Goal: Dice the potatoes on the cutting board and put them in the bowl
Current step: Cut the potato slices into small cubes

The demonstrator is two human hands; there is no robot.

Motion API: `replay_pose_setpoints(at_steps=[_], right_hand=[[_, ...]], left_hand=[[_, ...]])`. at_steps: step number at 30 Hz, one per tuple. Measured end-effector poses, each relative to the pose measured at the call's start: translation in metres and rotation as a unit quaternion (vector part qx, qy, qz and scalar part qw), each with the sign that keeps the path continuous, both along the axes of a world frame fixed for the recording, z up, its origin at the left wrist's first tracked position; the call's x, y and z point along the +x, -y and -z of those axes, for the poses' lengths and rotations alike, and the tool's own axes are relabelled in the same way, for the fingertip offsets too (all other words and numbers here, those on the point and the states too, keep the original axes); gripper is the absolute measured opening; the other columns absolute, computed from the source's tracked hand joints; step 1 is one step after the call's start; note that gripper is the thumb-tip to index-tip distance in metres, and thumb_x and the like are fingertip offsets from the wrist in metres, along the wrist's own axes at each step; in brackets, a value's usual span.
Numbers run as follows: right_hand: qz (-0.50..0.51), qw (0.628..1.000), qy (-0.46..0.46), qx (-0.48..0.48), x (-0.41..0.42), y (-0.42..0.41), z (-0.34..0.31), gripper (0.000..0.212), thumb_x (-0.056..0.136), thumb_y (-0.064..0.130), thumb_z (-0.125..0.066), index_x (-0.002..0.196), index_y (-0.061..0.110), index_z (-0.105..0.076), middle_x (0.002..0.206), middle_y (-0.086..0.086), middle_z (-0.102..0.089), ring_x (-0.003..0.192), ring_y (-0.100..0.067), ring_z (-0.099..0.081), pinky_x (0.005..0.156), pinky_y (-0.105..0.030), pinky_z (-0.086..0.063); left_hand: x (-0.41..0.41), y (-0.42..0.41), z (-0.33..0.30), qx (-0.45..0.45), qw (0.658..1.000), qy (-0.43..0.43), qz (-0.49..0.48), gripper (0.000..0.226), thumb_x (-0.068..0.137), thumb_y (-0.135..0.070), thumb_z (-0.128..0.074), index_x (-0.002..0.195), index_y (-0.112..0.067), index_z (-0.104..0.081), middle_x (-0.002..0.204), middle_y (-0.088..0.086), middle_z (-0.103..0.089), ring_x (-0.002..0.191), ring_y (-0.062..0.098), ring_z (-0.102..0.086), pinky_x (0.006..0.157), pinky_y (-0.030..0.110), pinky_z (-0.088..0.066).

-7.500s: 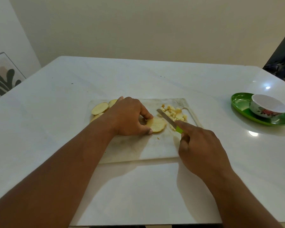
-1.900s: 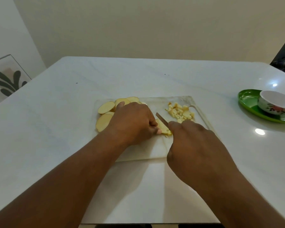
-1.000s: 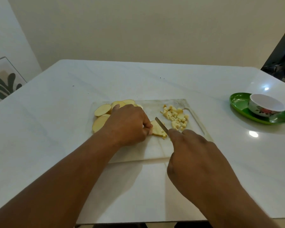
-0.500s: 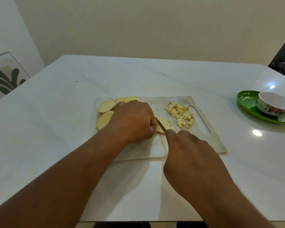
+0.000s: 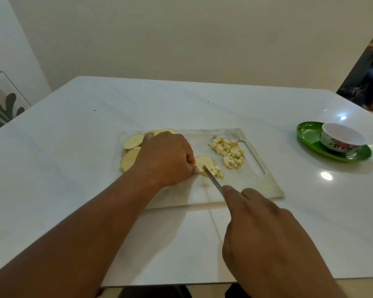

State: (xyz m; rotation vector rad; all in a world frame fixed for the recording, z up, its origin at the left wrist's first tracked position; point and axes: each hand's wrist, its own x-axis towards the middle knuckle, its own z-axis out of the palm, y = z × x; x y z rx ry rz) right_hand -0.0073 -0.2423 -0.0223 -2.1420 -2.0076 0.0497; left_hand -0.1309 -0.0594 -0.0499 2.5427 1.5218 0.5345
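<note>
On the white marble-look table (image 5: pixel 73 168) lies a pale cutting board (image 5: pixel 246 186), its slot handle toward the right. Near the middle of the board sits a partly cut potato slice (image 5: pixel 204 162), with a few small cubes lying loose just beside it on its right. The left hand (image 5: pixel 166 158) rests knuckles-up over the slice's left edge, fingers curled down and pinning the slice against the board; the fingertips themselves are mostly hidden under the knuckles. The right hand (image 5: pixel 265 237) is closed round a knife (image 5: pixel 212 179), its forefinger stretched along the back of the blade, and the handle is wholly covered by the palm. The blade runs up and to the left from that hand, and its tip lies at the slice's near edge, just beside the left thumb; whether the edge is pressed into the potato cannot be told. Farther right on the board, next to the handle slot, sits a heap of diced potato (image 5: pixel 228 151). Behind and left of the left hand, several uncut potato rounds (image 5: pixel 132 141) lie overlapping at the board's far left corner. Well apart from the board, on the right side of the table, a white bowl (image 5: pixel 342 139) with a red flower pattern stands on a green plate (image 5: pixel 308 134); nothing can be made out inside the bowl. A framed leaf print (image 5: pixel 2 104) leans at the far left
</note>
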Motion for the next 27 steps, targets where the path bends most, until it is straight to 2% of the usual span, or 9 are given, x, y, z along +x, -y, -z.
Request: replay_pose_setpoints(at_steps=[2,5,8,14,17,20,22,25,27], right_hand=[[0.001,1.0,0.0,0.026,0.001,-0.01,-0.001,0.05,0.092,0.022,-0.042,0.139,0.035,-0.031,0.096,0.012,-0.041,0.074,-0.009,-0.054,0.059,-0.02,-0.041],[0.004,0.999,0.006,0.041,0.0,-0.028,0.002,0.046,0.089,0.018,-0.045,0.133,0.032,-0.041,0.093,0.01,-0.044,0.069,-0.009,-0.052,0.052,-0.019,-0.035],[0.0,0.999,0.013,0.04,-0.002,-0.041,0.007,0.047,0.089,0.017,-0.045,0.134,0.029,-0.042,0.095,0.007,-0.043,0.066,-0.01,-0.047,0.05,-0.019,-0.03],[-0.012,0.999,-0.015,0.049,-0.003,-0.045,0.017,0.052,0.087,0.016,-0.046,0.137,0.03,-0.041,0.092,0.008,-0.044,0.067,-0.01,-0.05,0.051,-0.019,-0.033],[-0.014,0.998,-0.021,0.052,-0.006,-0.046,0.025,0.049,0.087,0.015,-0.045,0.134,0.029,-0.043,0.094,0.007,-0.048,0.068,-0.01,-0.053,0.054,-0.019,-0.037],[-0.004,0.997,-0.034,0.065,-0.006,-0.043,0.033,0.06,0.088,0.013,-0.043,0.146,0.029,-0.035,0.107,0.005,-0.053,0.075,-0.013,-0.057,0.06,-0.021,-0.044],[0.003,0.997,-0.036,0.072,-0.004,-0.041,0.036,0.064,0.09,0.013,-0.041,0.15,0.029,-0.03,0.112,0.006,-0.053,0.077,-0.014,-0.058,0.06,-0.021,-0.043],[0.009,0.996,-0.028,0.078,-0.006,-0.04,0.04,0.064,0.092,0.013,-0.038,0.153,0.027,-0.024,0.117,0.004,-0.052,0.075,-0.014,-0.056,0.055,-0.02,-0.036],[0.014,0.997,-0.019,0.07,-0.008,-0.037,0.042,0.065,0.093,0.013,-0.036,0.155,0.026,-0.019,0.122,0.002,-0.05,0.076,-0.015,-0.056,0.054,-0.02,-0.035]], left_hand=[[-0.001,-0.001,-0.002,0.003,1.0,-0.005,-0.007,0.018,0.079,-0.058,-0.078,0.076,-0.04,-0.079,0.075,-0.023,-0.067,0.092,0.005,-0.061,0.113,0.05,-0.036],[-0.003,0.001,-0.004,-0.006,1.0,-0.023,0.005,0.02,0.085,-0.056,-0.073,0.081,-0.037,-0.08,0.08,-0.02,-0.068,0.093,0.006,-0.059,0.117,0.05,-0.029],[-0.004,0.002,-0.005,0.004,0.999,-0.043,0.012,0.021,0.089,-0.052,-0.069,0.084,-0.035,-0.08,0.09,-0.017,-0.071,0.097,0.008,-0.059,0.117,0.05,-0.028],[-0.004,0.0,-0.004,0.0,1.0,-0.022,0.016,0.011,0.086,-0.045,-0.072,0.086,-0.038,-0.081,0.094,-0.02,-0.072,0.102,0.008,-0.059,0.115,0.051,-0.031],[-0.004,0.0,-0.003,0.002,1.0,-0.022,0.012,0.012,0.085,-0.049,-0.074,0.086,-0.039,-0.081,0.092,-0.021,-0.072,0.104,0.008,-0.059,0.116,0.051,-0.03],[-0.003,0.001,-0.004,-0.005,1.0,-0.015,-0.004,0.013,0.082,-0.052,-0.077,0.087,-0.04,-0.08,0.082,-0.021,-0.067,0.097,0.006,-0.057,0.117,0.051,-0.031],[-0.002,0.002,-0.003,-0.002,1.0,-0.009,-0.009,0.013,0.081,-0.051,-0.079,0.085,-0.038,-0.08,0.08,-0.021,-0.068,0.091,0.006,-0.058,0.112,0.049,-0.038],[-0.001,0.003,-0.003,0.0,1.0,-0.008,-0.009,0.012,0.081,-0.05,-0.079,0.085,-0.038,-0.081,0.069,-0.022,-0.058,0.081,0.006,-0.054,0.106,0.047,-0.045],[-0.001,0.003,-0.003,-0.002,1.0,-0.011,-0.007,0.012,0.081,-0.051,-0.078,0.085,-0.039,-0.081,0.071,-0.022,-0.059,0.078,0.005,-0.052,0.104,0.047,-0.046]])
